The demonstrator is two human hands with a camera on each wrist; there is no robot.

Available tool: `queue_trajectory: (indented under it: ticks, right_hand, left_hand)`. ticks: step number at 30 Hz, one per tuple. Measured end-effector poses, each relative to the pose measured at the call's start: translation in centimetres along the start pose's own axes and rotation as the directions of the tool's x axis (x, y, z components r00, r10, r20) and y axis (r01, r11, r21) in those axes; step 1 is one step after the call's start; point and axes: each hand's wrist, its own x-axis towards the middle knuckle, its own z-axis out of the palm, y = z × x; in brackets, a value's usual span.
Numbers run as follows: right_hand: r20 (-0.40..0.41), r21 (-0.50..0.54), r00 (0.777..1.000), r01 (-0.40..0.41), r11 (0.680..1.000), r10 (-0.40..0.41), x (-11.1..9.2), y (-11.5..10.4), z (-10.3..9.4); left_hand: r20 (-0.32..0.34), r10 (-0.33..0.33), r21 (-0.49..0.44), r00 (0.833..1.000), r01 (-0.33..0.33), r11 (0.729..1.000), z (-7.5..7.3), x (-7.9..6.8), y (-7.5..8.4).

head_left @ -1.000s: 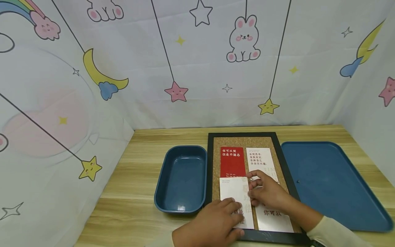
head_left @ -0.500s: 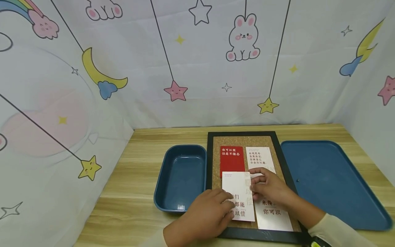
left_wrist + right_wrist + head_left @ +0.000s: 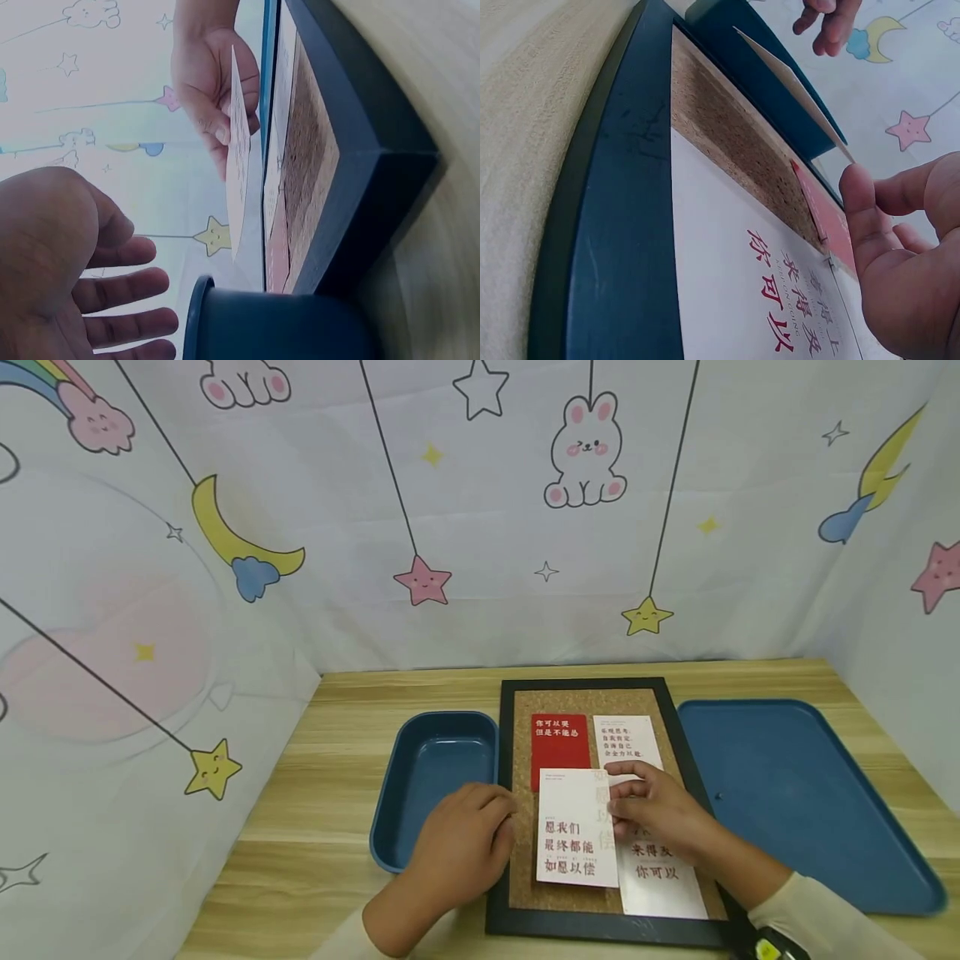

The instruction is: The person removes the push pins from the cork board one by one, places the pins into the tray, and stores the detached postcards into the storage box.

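My right hand point(image 3: 663, 814) pinches a white card point(image 3: 577, 827) with printed characters by its right edge, between thumb and fingers. In both wrist views the card is raised clear of the cork board point(image 3: 525, 897), tilted over its lower left part. A red card point(image 3: 558, 745) lies on the board behind it, partly covered in the head view. Two more white cards lie along the right side, an upper card point(image 3: 624, 733) and a lower card point(image 3: 663, 893), both partly hidden by my right hand. My left hand point(image 3: 459, 852) hovers left of the board, fingers extended in the left wrist view, holding nothing.
The board has a raised black frame point(image 3: 600, 929). Left of it stands a deep blue bin point(image 3: 381, 814); a flat blue tray point(image 3: 810, 802) lies to the right. A printed cloth point(image 3: 480, 635) hangs behind the wooden table point(image 3: 300, 810).
My left hand has let go of the white card and moved left, off the board. My right hand has lifted that card from the cork and shifted it slightly away from me.
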Motion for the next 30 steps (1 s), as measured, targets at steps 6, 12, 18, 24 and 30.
queue_trajectory:
  ticks: [6, 12, 18, 24, 30]
  right_hand:
    - [0.011, 0.009, 1.0, 0.022, 1.0, -0.022, -0.1, -0.3, 0.0]
    - [0.027, 0.016, 0.998, 0.05, 0.999, -0.05, 0.1, -0.7, 0.4]
    - [0.047, 0.04, 0.997, 0.059, 0.997, -0.06, 0.3, -1.0, 0.9]
    - [0.042, 0.06, 0.998, 0.053, 0.997, -0.056, 0.3, -1.5, 1.3]
    - [0.041, 0.067, 0.998, 0.043, 0.997, -0.045, 0.6, -1.8, 1.5]
  left_hand:
    - [-0.01, -0.033, -0.003, 0.999, 0.033, 0.999, 0.0, -0.3, -0.4]
    - [-0.041, -0.056, 0.004, 0.998, 0.056, 0.998, -0.2, -0.6, -1.1]
    - [-0.053, -0.058, 0.034, 0.997, 0.06, 0.998, -0.5, -1.0, -1.7]
    - [-0.055, -0.072, 0.052, 0.996, 0.075, 0.996, -0.6, -1.4, -2.4]
    - [-0.066, -0.094, 0.053, 0.993, 0.097, 0.994, -0.5, -1.6, -2.9]
